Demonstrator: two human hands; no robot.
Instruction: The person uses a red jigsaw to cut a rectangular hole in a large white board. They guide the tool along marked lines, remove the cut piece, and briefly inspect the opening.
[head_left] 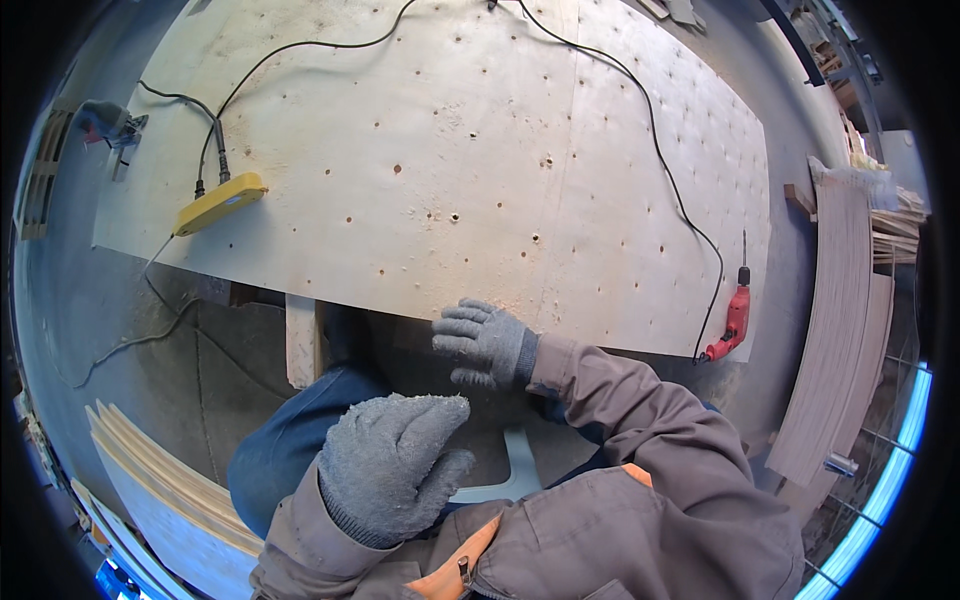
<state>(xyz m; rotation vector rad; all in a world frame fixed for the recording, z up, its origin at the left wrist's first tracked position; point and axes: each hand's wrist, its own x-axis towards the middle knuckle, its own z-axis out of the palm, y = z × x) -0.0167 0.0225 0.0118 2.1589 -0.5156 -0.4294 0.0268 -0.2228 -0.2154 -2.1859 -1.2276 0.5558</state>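
Both of my hands wear grey knit gloves dusted with pale specks. My left hand [385, 465] is raised in front of my body, fingers loosely bent and thumb apart, with nothing visible in it. Beyond it and to the right, my right hand [487, 343] reaches to the near edge of a large pale wooden board [420, 130], its fingers stretched out leftward and holding nothing. Whether it touches the board is hard to tell. Many small holes dot the board, with wood shavings scattered about. A red power drill [738, 318] with a long bit lies at its right edge.
A yellow power strip [222, 202] sits on the board's left side, with black cables running across the far part. Left of the board is a corded power tool [110, 125]. Wooden panels [165, 470] are stacked at lower left, long planks [830, 330] at right.
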